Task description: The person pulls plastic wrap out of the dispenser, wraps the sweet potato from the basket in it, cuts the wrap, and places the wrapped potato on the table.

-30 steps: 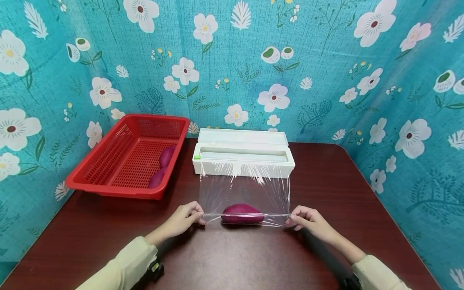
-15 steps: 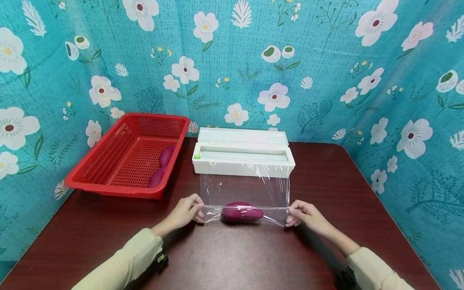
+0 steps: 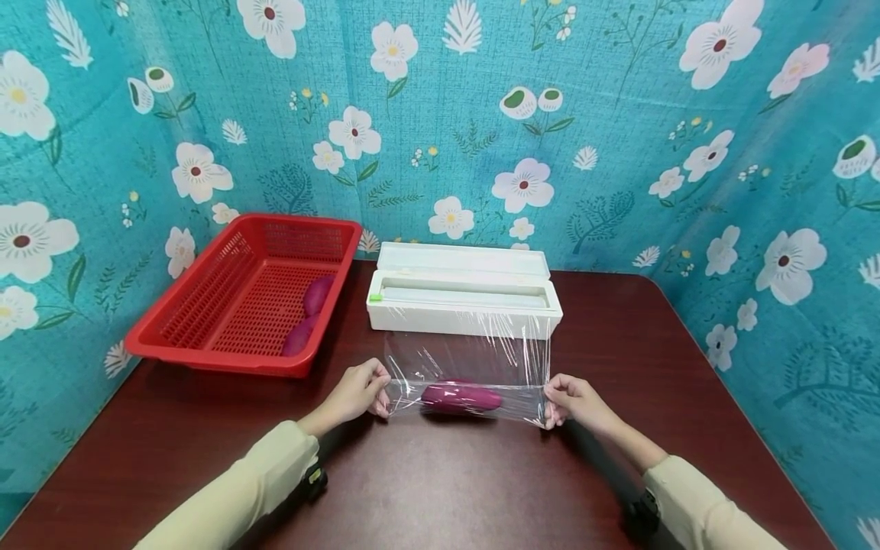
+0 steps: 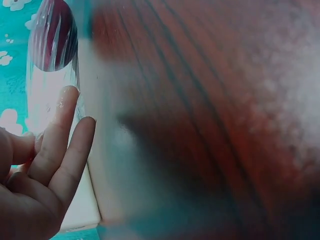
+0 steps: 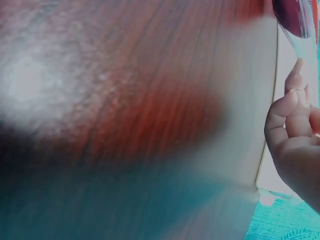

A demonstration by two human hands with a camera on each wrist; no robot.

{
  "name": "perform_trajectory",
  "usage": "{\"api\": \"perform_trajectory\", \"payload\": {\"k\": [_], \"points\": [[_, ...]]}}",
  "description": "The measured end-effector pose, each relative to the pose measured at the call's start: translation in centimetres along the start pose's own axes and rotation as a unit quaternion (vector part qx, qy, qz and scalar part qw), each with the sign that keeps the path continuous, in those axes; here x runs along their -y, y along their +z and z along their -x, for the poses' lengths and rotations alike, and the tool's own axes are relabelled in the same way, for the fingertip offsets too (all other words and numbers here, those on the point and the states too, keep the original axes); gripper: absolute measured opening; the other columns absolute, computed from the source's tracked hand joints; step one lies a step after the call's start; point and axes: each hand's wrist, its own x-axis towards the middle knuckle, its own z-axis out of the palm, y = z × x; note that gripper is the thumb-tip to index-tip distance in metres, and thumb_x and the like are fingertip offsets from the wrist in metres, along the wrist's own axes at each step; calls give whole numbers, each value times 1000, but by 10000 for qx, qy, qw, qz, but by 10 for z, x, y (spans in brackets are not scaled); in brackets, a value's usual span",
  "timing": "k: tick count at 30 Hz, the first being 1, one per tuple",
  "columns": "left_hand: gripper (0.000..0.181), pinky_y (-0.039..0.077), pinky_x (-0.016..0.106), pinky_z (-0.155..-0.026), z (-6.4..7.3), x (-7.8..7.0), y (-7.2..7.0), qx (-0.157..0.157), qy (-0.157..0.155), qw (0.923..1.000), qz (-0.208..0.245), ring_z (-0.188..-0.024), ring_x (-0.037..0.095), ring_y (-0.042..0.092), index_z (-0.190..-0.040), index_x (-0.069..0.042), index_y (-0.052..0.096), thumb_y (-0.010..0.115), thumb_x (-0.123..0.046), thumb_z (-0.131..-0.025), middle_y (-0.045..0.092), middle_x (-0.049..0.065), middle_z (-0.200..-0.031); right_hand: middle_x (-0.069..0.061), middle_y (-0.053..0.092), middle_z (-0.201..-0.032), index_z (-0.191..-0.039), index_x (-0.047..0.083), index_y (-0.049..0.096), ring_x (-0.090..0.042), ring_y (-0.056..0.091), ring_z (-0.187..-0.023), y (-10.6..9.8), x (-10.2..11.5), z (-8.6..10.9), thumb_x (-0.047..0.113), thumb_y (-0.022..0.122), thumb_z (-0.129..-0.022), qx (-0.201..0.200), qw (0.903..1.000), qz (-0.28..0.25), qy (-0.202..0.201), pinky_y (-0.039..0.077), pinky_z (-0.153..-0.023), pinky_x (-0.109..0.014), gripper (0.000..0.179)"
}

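Observation:
A purple sweet potato point(image 3: 462, 397) lies on the table with clear cling film point(image 3: 474, 359) drawn over and around it. My left hand point(image 3: 359, 389) pinches the film's left edge between thumb and fingers. At the opposite edge, my right hand point(image 3: 577, 399) pinches the film the same way. The film runs back to a white cling film dispenser point(image 3: 464, 317), whose lid is up. In the left wrist view, two fingers of the left hand point(image 4: 47, 165) extend towards the film-covered sweet potato point(image 4: 52, 37). The right wrist view shows the right hand point(image 5: 295, 125) with thumb and finger together.
A red plastic basket point(image 3: 154, 344) stands at the back left, with purple sweet potatoes point(image 3: 318, 296) along its right side. A green slider point(image 3: 375, 297) sits at the dispenser's left end. A blue floral curtain point(image 3: 426, 114) hangs behind the dark red-brown table point(image 3: 447, 489).
Both hands have moved slightly away from me, towards the dispenser, carrying the film's front edge up and over the sweet potato. The film between them and the dispenser looks slacker.

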Motion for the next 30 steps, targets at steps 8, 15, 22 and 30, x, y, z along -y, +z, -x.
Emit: {"api": "perform_trajectory", "payload": {"k": [8, 15, 22, 30], "points": [[8, 47, 31, -38, -6, 0, 4, -326, -537, 9971, -433, -41, 18, 57, -82, 5, 51, 50, 0, -89, 57, 8, -52, -5, 53, -61, -85, -13, 43, -11, 58, -50, 0, -4, -6, -1, 40, -92, -171, 9982, 248, 513, 45, -47, -20, 14], [7, 46, 31, -38, -9, -2, 6, -276, -579, 9964, -550, -41, 18, 57, -81, 1, 49, 52, 3, -87, 57, 8, -52, -6, 53, -59, -90, -9, 39, -12, 55, -47, 2, -7, -9, -6, 42, -88, -327, 9969, 240, 667, 43, -44, -22, 4], [12, 48, 33, -39, -8, -5, 7, 290, -245, 9985, -397, -41, 20, 56, -84, 1, 50, 47, 13, -84, 51, 12, -55, -5, 53, -64, -96, -18, 47, -10, 56, -51, 0, -8, -9, -8, 38, -89, 180, 9986, 466, 158, 44, -49, -24, 15], [27, 46, 21, -41, -7, -7, 9, 451, 396, 9913, -1171, -42, 15, 56, -86, 6, 67, 47, 20, -76, 52, 8, -57, -3, 54, -74, -110, -22, 47, -8, 50, -62, 0, -1, -8, 3, 44, -92, 726, 9938, 832, 139, 45, -56, -24, 31]]}}
